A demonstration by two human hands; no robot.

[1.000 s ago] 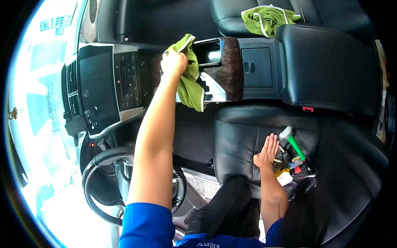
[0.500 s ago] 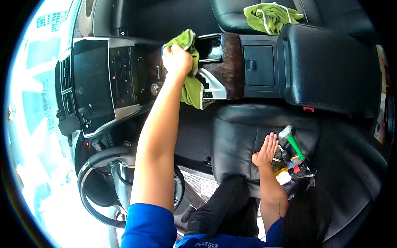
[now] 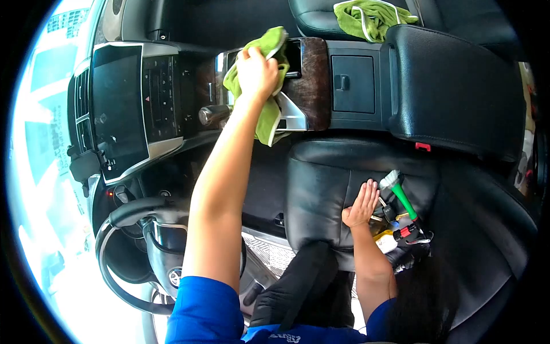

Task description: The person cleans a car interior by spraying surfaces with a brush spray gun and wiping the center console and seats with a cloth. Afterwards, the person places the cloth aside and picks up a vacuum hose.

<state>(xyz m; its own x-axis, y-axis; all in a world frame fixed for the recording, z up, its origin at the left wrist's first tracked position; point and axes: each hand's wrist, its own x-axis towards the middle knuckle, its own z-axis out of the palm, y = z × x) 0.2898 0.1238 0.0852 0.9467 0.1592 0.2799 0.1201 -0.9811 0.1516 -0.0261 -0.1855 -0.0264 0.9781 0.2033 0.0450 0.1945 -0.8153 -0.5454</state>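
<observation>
Head view: the left hand [image 3: 256, 71] grips a bunched green cloth [image 3: 267, 123], fingers curled into it, atop the centre console [image 3: 316, 86]. The cloth's long axis runs across the console: one end projects beyond the knuckles, the other drapes toward the near seat [image 3: 321, 172]. The right hand [image 3: 362, 203], flat on that seat, fingers extended, grasps nothing visible and is well apart.

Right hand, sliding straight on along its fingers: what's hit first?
Across the seat, the right hand would likely meet the center console first. The green brush's bristles lie close beside that line, so a graze is possible; depth is unclear.
</observation>
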